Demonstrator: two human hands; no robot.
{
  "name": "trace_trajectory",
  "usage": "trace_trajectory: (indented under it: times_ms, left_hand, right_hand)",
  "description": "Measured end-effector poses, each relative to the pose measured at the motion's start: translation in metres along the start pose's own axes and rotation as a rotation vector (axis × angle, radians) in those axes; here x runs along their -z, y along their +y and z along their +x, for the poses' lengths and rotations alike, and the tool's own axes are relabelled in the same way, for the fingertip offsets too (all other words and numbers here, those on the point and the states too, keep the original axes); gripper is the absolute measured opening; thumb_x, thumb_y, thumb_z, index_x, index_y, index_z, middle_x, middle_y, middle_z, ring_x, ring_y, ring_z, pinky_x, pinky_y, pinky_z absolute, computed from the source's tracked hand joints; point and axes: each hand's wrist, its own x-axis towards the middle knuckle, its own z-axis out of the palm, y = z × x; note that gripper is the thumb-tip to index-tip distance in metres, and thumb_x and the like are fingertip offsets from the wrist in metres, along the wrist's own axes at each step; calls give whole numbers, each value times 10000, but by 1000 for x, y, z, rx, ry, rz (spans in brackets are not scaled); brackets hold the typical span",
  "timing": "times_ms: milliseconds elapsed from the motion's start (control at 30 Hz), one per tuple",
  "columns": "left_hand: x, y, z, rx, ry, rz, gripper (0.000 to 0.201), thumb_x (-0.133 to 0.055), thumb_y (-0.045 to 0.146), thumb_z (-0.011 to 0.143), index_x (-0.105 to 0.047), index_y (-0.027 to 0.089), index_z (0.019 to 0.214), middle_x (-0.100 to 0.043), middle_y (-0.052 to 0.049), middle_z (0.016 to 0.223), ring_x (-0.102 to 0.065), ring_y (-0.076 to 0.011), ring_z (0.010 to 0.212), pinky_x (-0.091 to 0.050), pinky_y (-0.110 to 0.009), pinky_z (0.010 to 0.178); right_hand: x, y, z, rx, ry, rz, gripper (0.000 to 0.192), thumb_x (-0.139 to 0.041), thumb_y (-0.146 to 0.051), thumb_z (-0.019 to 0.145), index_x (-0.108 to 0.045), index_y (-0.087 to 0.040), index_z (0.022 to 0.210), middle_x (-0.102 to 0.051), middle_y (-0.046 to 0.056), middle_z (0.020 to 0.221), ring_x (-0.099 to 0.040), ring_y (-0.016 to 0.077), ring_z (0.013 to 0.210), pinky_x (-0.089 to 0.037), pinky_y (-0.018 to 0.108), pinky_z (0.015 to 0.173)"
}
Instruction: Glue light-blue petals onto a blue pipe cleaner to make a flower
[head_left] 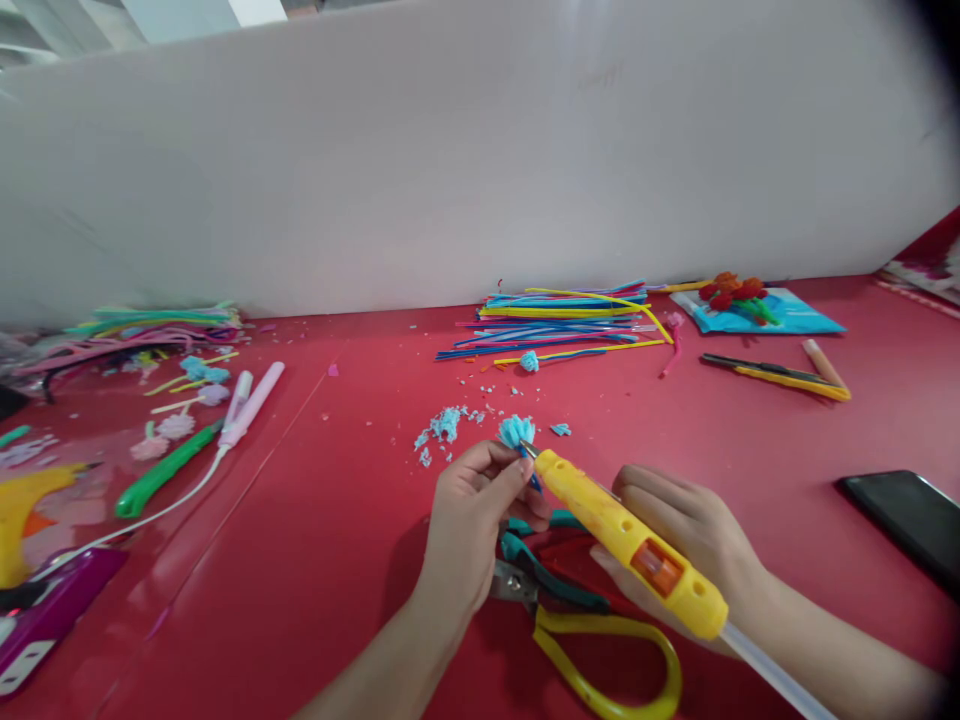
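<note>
Between its thumb and fingers my left hand (487, 490) pinches a small light-blue pipe-cleaner flower (516, 431) with a dark-blue stem. My right hand (682, 520) is wrapped around a yellow hot glue gun (626, 535), and a clear glue stick (772, 670) sticks out of its back end. The metal nozzle touches or nearly touches the flower's base; I cannot tell which. Under my hands lie yellow-handled scissors (611, 650) and teal-handled pliers (551, 570), both partly hidden. Light-blue fuzz trimmings (446, 425) are scattered just beyond my left hand.
Pipe cleaners (562, 320) lie bundled by the white partition (480, 160). To the right are tweezers (772, 372), a blue packet (802, 312) and a phone (907, 525). At left are a pink curling-iron-like tool (255, 405), a green-handled cutter (165, 475) and a purple power strip (60, 610).
</note>
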Motion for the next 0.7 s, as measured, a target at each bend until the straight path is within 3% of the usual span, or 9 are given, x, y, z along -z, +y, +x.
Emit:
trace_trajectory:
  times_ms: [700]
  left_hand:
    - [-1, 2, -1, 32, -43, -85, 129, -649, 192, 707, -533, 144, 674, -557, 24, 474, -530, -89, 395, -430, -168, 375]
  right_hand:
    - [-1, 1, -1, 16, 13, -39, 251, -551, -193, 790, -326, -219, 680, -383, -21, 634, -341, 122, 537, -243, 263, 496]
